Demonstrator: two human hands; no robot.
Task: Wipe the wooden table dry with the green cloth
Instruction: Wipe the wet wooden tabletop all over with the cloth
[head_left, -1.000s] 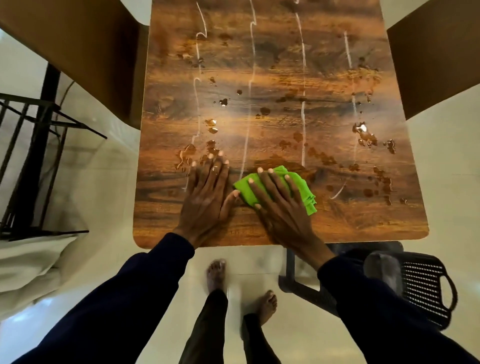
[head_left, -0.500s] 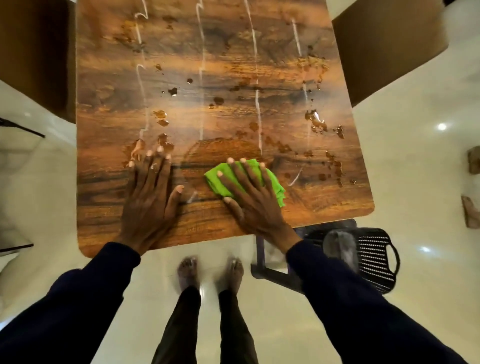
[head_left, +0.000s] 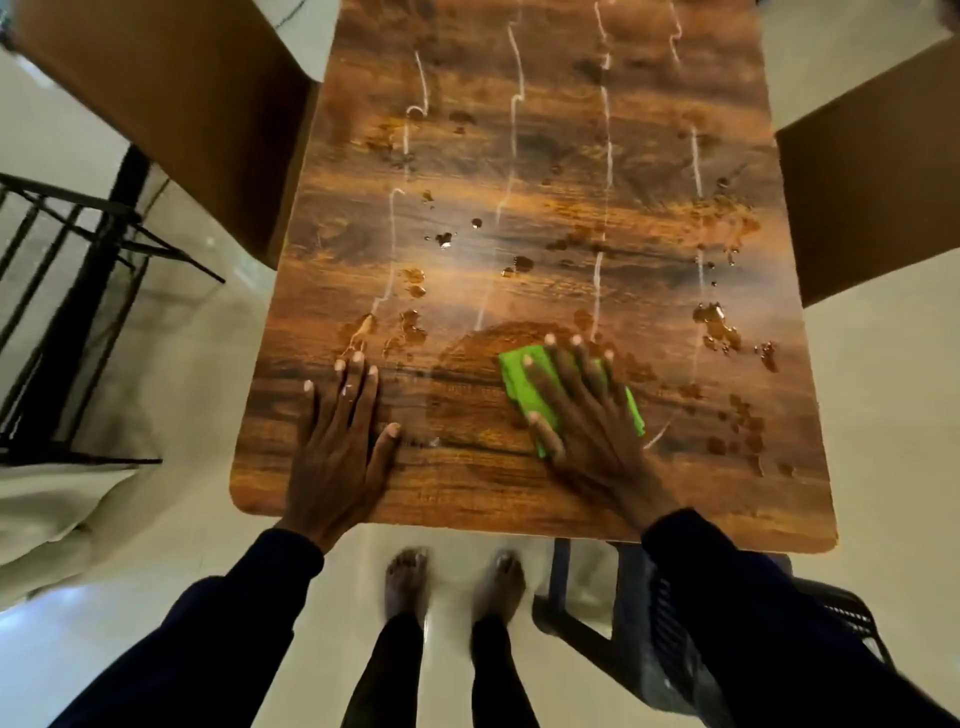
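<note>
Head view is looking down on a person standing barefoot at the near edge of the wooden table. Their right hand is pressing the folded green cloth flat against the tabletop near that edge, fingers spread straight over it rather than curling round it. Their left hand is resting palm-down on bare wood just beside it, fingers straight and holding nothing. Water drops are lying right of the cloth and farther up the table. A black plastic stool is sitting below the near right corner.
</note>
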